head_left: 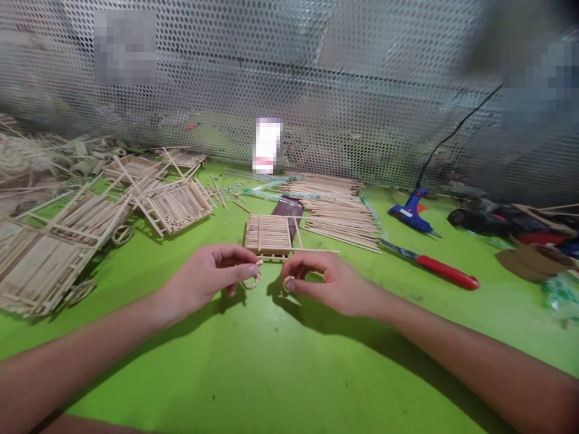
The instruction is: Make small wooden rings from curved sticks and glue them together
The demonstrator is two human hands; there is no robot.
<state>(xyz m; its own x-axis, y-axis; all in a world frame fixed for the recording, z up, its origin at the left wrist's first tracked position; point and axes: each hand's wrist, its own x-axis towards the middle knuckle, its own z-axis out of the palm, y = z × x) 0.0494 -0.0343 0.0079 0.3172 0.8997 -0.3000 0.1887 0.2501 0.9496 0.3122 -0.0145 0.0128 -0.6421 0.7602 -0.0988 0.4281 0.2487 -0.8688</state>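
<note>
Between thumb and fingers, my left hand (226, 269) pinches a small curved ring of wooden stick pieces (251, 283), its upper part covered by the fingertips. My right hand (321, 278) is closed on a small pale wooden piece (287, 283), mostly hidden by the thumb and fingers. The two hands are a short way apart over the green table. Just beyond them stands a small model cart body (271, 234) made of wooden sticks, with thin sticks reaching out to its right.
Finished-looking stick carts (176, 205) crowd the left side. Behind lies a bundle of wooden sticks (337, 208) with plastic wrapping. A blue glue gun (414, 211) and a red-handled knife (446, 271) rest at the right. A perforated metal sheet (289, 66) closes the back.
</note>
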